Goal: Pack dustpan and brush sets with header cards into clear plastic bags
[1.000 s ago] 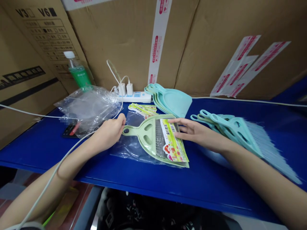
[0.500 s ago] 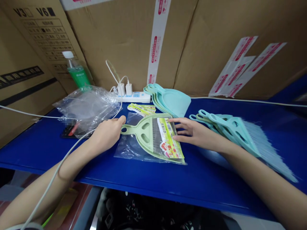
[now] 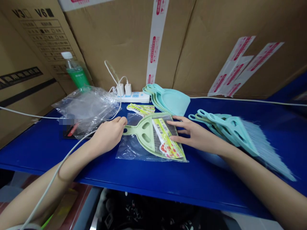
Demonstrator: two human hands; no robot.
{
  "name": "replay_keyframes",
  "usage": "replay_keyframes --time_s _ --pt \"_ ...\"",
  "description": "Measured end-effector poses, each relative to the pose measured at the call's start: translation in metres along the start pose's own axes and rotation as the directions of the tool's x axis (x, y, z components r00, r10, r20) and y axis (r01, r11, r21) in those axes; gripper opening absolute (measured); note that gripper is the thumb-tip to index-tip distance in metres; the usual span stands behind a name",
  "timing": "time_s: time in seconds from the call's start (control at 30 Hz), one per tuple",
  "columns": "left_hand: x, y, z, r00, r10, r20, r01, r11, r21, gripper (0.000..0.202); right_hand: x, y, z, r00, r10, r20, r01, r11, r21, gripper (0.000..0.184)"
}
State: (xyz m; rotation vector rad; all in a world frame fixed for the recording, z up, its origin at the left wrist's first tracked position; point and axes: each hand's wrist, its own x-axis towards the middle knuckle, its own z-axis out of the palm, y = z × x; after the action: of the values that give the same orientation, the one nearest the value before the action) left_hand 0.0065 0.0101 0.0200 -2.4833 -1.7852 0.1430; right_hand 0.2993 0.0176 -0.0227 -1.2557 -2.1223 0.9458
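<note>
A pale green dustpan and brush set lies in a clear plastic bag on the blue table. Its handle points left, toward my left hand, whose fingers are closed at the handle's end; exactly how they grip is hidden. A yellow-and-white printed label slants across the bristles. My right hand rests over the right edge of the set, fingers spread, the tips touching the label area and the bag.
Several dustpans are stacked behind the set, and brushes lie to the right. More labels, a power strip, loose plastic bags and a green-filled bottle stand farther back. A white cable crosses my left forearm.
The label has turned on the set, its upper end shifting left so it slants more. My left hand remains at the handle, and my right fingers have moved slightly left.
</note>
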Motion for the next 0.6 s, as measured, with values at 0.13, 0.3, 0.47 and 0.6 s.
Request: replay_keyframes --time_s 0.13,0.3,0.47,0.6 --pt "-0.001 -0.001 0.002 0.999 0.038 -0.031 -0.039 0.999 -0.032 0.026 -0.002 -0.005 -0.002 1.000 -0.027 0.016 0.027 1.000 -0.015 0.067" --pt "0.000 -0.001 0.003 0.998 0.044 -0.041 -0.045 0.999 -0.030 0.027 -0.004 -0.009 -0.001 0.998 -0.058 0.030 0.061 0.994 -0.090 0.062" --pt "0.000 -0.001 0.002 0.999 0.040 -0.019 -0.041 0.998 -0.044 0.027 -0.005 -0.011 0.000 0.995 -0.100 0.024 0.103 0.984 -0.143 0.055" --pt "0.001 0.000 0.001 0.999 0.037 -0.009 -0.037 0.998 -0.057 0.027 -0.005 -0.011 -0.001 0.985 -0.172 0.032 0.175 0.962 -0.211 0.052"
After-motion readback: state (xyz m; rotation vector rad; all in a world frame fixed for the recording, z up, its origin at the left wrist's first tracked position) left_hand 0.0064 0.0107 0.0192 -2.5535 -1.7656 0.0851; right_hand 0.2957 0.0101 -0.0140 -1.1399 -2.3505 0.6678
